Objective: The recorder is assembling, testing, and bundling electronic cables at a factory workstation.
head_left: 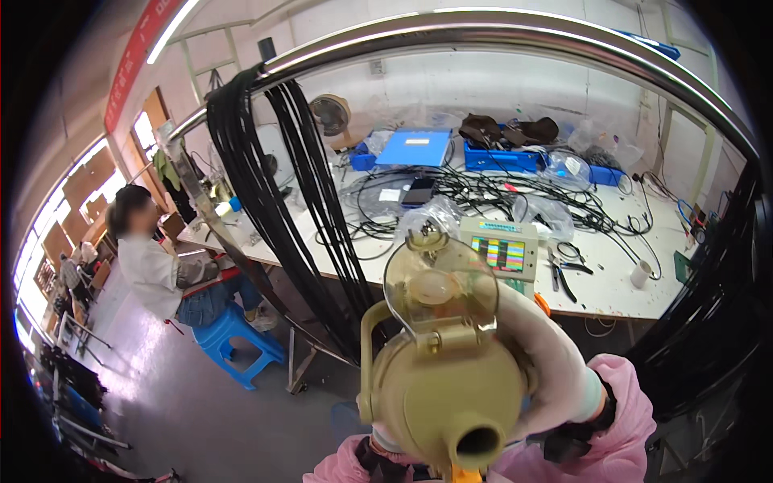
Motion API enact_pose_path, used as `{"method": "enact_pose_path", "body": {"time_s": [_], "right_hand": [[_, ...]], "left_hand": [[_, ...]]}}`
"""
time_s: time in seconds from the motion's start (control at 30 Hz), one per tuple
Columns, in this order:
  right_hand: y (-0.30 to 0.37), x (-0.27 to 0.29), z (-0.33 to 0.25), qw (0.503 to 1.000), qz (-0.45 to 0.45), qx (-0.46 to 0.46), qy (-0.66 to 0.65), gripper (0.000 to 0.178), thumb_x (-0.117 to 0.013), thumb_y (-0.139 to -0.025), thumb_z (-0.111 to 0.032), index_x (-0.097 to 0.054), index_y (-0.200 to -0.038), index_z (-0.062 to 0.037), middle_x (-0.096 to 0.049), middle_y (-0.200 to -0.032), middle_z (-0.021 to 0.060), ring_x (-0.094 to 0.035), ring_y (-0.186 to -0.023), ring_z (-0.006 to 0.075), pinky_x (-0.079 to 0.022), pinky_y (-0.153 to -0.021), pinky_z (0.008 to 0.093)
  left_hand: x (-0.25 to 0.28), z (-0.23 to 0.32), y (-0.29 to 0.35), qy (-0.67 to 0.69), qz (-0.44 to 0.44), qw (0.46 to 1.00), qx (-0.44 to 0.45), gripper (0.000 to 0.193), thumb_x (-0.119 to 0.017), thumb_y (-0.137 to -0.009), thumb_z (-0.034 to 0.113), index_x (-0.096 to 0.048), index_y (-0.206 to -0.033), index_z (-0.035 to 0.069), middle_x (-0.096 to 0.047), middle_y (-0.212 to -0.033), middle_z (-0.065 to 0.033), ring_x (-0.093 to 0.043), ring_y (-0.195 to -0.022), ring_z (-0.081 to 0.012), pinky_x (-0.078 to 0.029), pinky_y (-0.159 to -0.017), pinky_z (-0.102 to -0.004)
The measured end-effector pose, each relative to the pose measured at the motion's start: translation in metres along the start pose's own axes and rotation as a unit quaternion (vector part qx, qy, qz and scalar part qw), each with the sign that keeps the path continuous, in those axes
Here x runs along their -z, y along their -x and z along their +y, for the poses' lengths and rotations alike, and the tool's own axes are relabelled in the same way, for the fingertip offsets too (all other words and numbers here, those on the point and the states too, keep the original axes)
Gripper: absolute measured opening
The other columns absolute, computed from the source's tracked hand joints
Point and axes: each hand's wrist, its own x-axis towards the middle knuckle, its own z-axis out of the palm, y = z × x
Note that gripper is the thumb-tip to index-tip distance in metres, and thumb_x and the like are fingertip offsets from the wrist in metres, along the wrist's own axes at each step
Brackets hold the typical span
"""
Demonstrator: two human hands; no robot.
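Observation:
Close in front of me is an olive-green water bottle [447, 394], its see-through flip lid [407, 294] swung up and its round spout facing me. A carry loop [367, 362] stands off its left side. My right hand [555, 362], in a whitish glove, wraps around the bottle's right side. Only a sliver of my left hand [385, 439] shows at the bottle's lower left; the bottle hides its fingers. Both my sleeves are pink with dark cuffs.
Black cables [274, 177] hang from a metal rail [483, 32] above a white table [620, 298]. On it lie a device with a coloured screen [499, 253], pliers [561, 278], a phone [419, 191], loose cables and blue bins [503, 159]. At left, a person [149, 266] sits on a blue stool [233, 338].

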Motion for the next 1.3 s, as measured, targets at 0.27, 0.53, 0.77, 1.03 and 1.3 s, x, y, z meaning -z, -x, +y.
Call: {"method": "enact_pose_path", "body": {"time_s": [0.27,0.53,0.77,1.03,1.3], "right_hand": [[-0.017,-0.007,-0.026,0.97,0.015,0.224,0.097,0.059,-0.073,-0.069,-0.029,-0.044,-0.11,0.002,-0.036,-0.128,0.0228,-0.042,-0.112,0.0439,-0.034,-0.091,0.0532],[-0.025,-0.011,-0.041,0.94,0.086,0.276,0.18,0.048,-0.072,-0.068,-0.027,-0.051,-0.102,0.0,-0.043,-0.122,0.0232,-0.044,-0.111,0.0438,-0.036,-0.09,0.0527],[-0.061,-0.006,-0.06,0.892,0.065,0.386,0.227,0.057,-0.072,-0.067,-0.03,-0.05,-0.109,0.0019,-0.05,-0.11,0.0259,-0.052,-0.099,0.0391,-0.04,-0.085,0.0486],[-0.054,-0.003,-0.059,0.891,0.106,0.387,0.212,0.07,-0.075,-0.06,-0.036,-0.048,-0.109,0.006,-0.05,-0.108,0.0264,-0.054,-0.092,0.0403,-0.043,-0.08,0.0443],[-0.03,0.012,-0.043,0.959,0.008,0.255,0.124,0.065,-0.07,-0.069,-0.034,-0.046,-0.113,0.0081,-0.05,-0.108,0.0277,-0.054,-0.095,0.0385,-0.041,-0.081,0.0455]], "left_hand": [[0.009,0.015,0.004,-0.004,0.031,0.999,-0.03,0.067,-0.03,-0.084,0.055,-0.033,-0.13,0.005,-0.039,-0.129,-0.0124,-0.042,-0.115,-0.0281,-0.037,-0.094,-0.0399],[0.015,0.026,0.017,0.003,0.069,0.996,-0.048,0.067,-0.03,-0.084,0.055,-0.033,-0.129,0.005,-0.04,-0.129,-0.0126,-0.043,-0.114,-0.0282,-0.038,-0.094,-0.04],[0.029,0.049,0.032,-0.017,0.113,0.989,-0.089,0.068,-0.031,-0.084,0.055,-0.033,-0.129,0.005,-0.04,-0.128,-0.0128,-0.043,-0.114,-0.0283,-0.038,-0.094,-0.04],[0.029,0.051,0.023,-0.007,0.117,0.99,-0.084,0.068,-0.032,-0.084,0.055,-0.033,-0.129,0.005,-0.041,-0.128,-0.013,-0.044,-0.113,-0.0284,-0.039,-0.093,-0.04],[0.044,0.04,0.013,0.017,0.142,0.989,-0.033,0.068,-0.032,-0.084,0.056,-0.033,-0.129,0.005,-0.041,-0.127,-0.0132,-0.044,-0.113,-0.0285,-0.039,-0.093,-0.0401]]}}
